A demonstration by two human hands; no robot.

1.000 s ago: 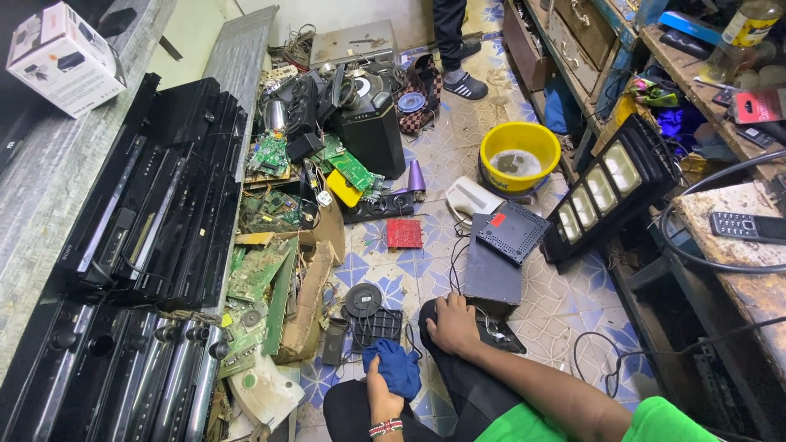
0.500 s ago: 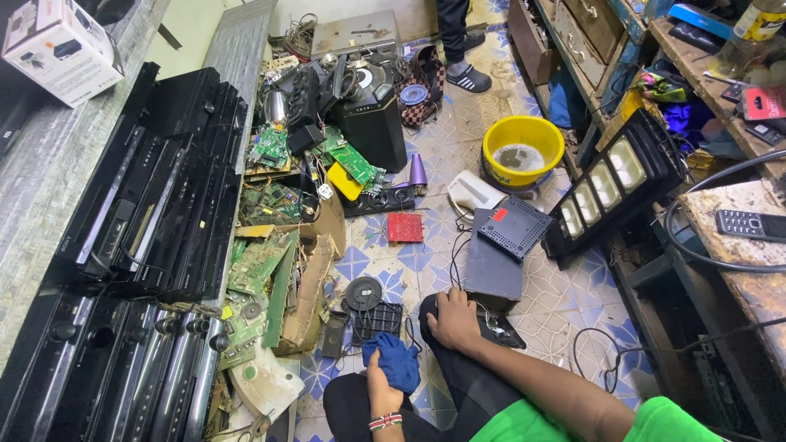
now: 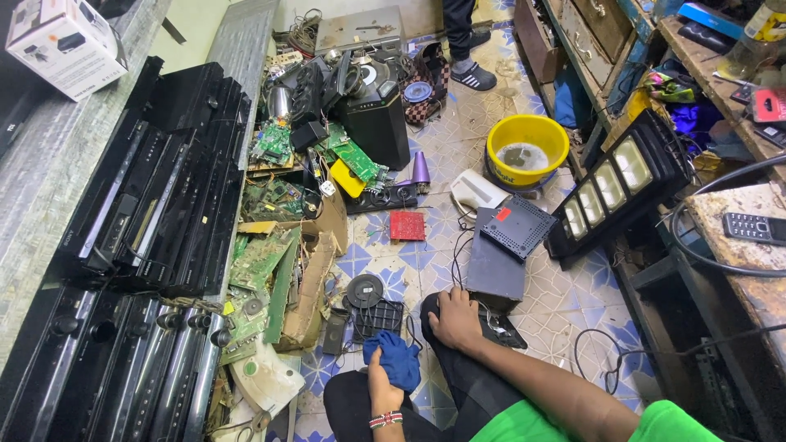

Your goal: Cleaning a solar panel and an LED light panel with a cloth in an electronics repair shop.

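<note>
Left hand [image 3: 381,378] unmoved on blue cloth [image 3: 396,361], right hand [image 3: 455,321] still on knee

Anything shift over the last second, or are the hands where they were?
Hardly anything. The left hand still clutches the blue cloth at the knee, and the right hand still rests on the black device on the floor. Only the camera view drifted slightly. The yellow bucket and floodlight panel stayed put.

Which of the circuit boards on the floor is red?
The small square board lying alone on the blue-patterned tiles, in front of the black speaker. The other boards are green and lie in the pile to its left.
</note>
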